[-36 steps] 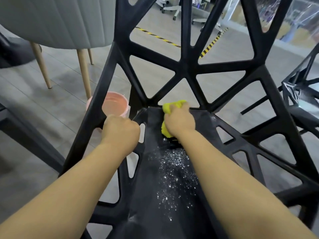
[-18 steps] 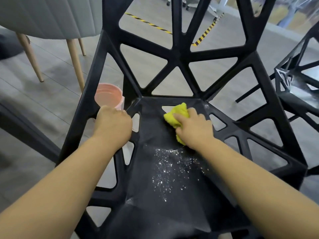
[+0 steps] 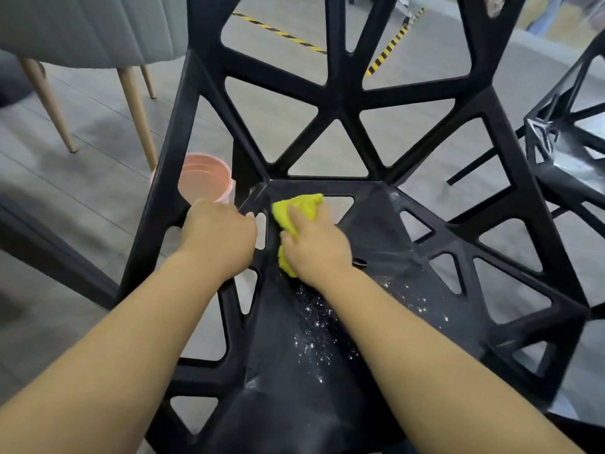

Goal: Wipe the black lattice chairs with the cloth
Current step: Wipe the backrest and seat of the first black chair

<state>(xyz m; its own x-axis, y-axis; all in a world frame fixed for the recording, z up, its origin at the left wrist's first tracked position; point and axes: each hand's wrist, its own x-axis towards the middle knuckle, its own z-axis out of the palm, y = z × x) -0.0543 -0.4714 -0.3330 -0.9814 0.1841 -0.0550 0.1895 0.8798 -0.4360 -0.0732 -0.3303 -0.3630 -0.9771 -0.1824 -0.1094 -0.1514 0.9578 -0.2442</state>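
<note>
fingers [image 3: 294, 215] of r hand [image 3: 316, 247]: bent over the bunched yellow cloth [image 3: 302, 204], clamped on it w/ thumb at the side, pressing it onto the seat.
l hand [image 3: 217, 237]: curled over the side bar [image 3: 163, 204] of the black lattice chair [image 3: 510, 204], gripping it; tips mostly hidden under the knuckles.
cloth: on the seat [image 3: 288, 381], toward 12 o'clock, close to where seat meets backrest; part pokes out past the fingers, part shows below the thumb.
hands: just beside each other, l hand at 9 o'clock of r hand, not touching.
white specks [image 3: 314, 335]: scattered mid-seat, at 6 o'clock of the cloth, some beside the r forearm.
backrest [image 3: 343, 99]: open triangles, upright at 12 o'clock, floor seen thru the gaps.
pink bucket [image 3: 204, 180]: on the floor at 10 o'clock, just beside the chair, partly behind the side bar; l hand in front of its rim.
2nd black lattice chair [image 3: 563, 152]: at 2 o'clock, apart from the first, pale dusty patch on its seat.
grey padded chair [image 3: 82, 27]: at 10-11 o'clock, further off, tapered wood legs [image 3: 136, 103].
yellow-black tape [image 3: 278, 29]: floor stripes at 12 o'clock, seen thru the backrest.
</note>
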